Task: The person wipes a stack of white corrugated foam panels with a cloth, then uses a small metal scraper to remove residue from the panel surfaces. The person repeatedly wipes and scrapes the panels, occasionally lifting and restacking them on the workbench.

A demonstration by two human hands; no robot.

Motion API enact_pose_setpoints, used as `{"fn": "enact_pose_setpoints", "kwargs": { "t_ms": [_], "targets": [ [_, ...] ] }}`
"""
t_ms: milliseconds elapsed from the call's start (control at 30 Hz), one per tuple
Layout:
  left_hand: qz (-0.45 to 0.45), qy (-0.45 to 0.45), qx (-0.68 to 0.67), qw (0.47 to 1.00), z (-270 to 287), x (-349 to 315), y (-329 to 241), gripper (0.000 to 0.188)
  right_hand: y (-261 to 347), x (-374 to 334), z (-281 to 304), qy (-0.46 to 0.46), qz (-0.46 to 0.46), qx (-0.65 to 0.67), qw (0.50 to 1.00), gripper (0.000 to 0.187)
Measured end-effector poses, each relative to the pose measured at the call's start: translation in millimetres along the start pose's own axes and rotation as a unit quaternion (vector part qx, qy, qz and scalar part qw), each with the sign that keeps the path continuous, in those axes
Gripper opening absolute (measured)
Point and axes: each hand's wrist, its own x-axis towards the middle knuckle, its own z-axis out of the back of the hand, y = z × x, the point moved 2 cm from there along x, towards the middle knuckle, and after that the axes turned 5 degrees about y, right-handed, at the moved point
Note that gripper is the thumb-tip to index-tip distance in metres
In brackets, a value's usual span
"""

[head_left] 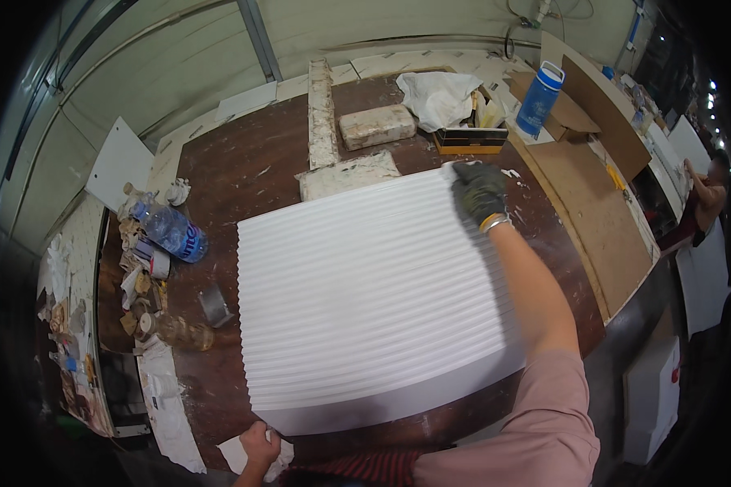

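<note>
A white ribbed panel (374, 284) lies on the brown table, its ridges running side to side and a smooth strip along its near edge. My right hand (479, 193), in a dark grey glove with a yellow cuff, rests at the panel's far right corner with its fingers curled down. What is under those fingers is hidden. By the near left corner my bare left hand (260, 446) is closed on a crumpled white cloth or paper (283, 461), which shows on both sides of the fist.
Wrapped blocks (378, 126), a box with a white bag (471, 138) and a blue bottle (540, 99) stand beyond the panel. A clear plastic bottle (170, 231), a jar (179, 331) and a small flat scraper-like piece (215, 307) lie left. Another person (707, 199) works far right.
</note>
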Motion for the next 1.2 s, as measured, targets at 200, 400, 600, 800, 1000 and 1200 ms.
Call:
{"fn": "enact_pose_setpoints", "kwargs": {
  "t_ms": [200,400,600,800,1000,1200],
  "targets": [
    [-0.005,-0.005,0.004,1.0,0.2,1.7,-1.7,0.015,-83.9,9.2,37.9,-0.033,-0.163,-0.176,0.97,0.025],
    [-0.005,-0.005,-0.008,1.0,3.3,7.1,-6.6,0.014,-51.3,6.1,25.0,-0.006,0.028,-0.079,0.996,0.022],
    [-0.019,-0.025,-0.012,0.999,4.5,10.6,-10.4,0.014,-79.9,16.2,49.8,0.055,-0.176,-0.209,0.96,0.02],
    [-0.012,-0.017,-0.022,1.0,5.2,12.6,-12.2,0.015,-97.9,15.3,15.5,0.038,-0.074,-0.048,0.995,0.026],
    [0.005,-0.014,-0.012,1.0,7.9,15.2,-16.3,0.016,-68.9,12.5,29.5,-0.075,-0.136,0.008,0.988,0.03],
    [0.006,0.002,0.011,1.0,7.8,15.3,-17.7,0.025,137.8,-69.9,12.6,0.035,0.268,0.02,0.963,0.026]
  ]
}}
